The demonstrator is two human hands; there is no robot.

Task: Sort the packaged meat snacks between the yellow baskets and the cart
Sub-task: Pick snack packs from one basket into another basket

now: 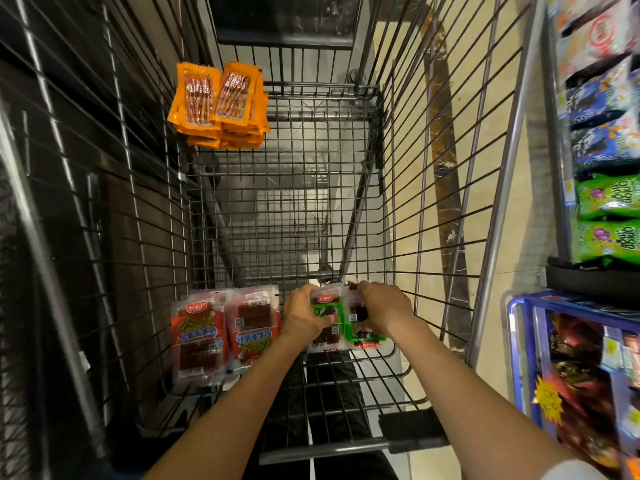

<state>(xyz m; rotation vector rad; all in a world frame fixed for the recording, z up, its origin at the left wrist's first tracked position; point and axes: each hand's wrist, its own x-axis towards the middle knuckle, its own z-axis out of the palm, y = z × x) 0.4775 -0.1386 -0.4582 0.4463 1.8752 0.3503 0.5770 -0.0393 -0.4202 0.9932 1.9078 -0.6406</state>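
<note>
I look down into a black wire cart (311, 188). Both arms reach into its near end. My left hand (300, 315) and my right hand (382, 308) grip a stack of green-labelled meat snack packs (337, 323) from either side, low at the cart's near right corner. Beside them on the left lie red-labelled meat snack packs (225, 332) in two stacks. At the far left corner sit two piles of orange snack packs (218, 105). No yellow basket is in view.
A store shelf on the right holds green snack bags (607, 216) and blue-black bags (602, 98). A blue wire bin (519, 341) with dark red packs stands at the lower right. The cart handle bar (329, 448) crosses under my arms. Dark panels line the left.
</note>
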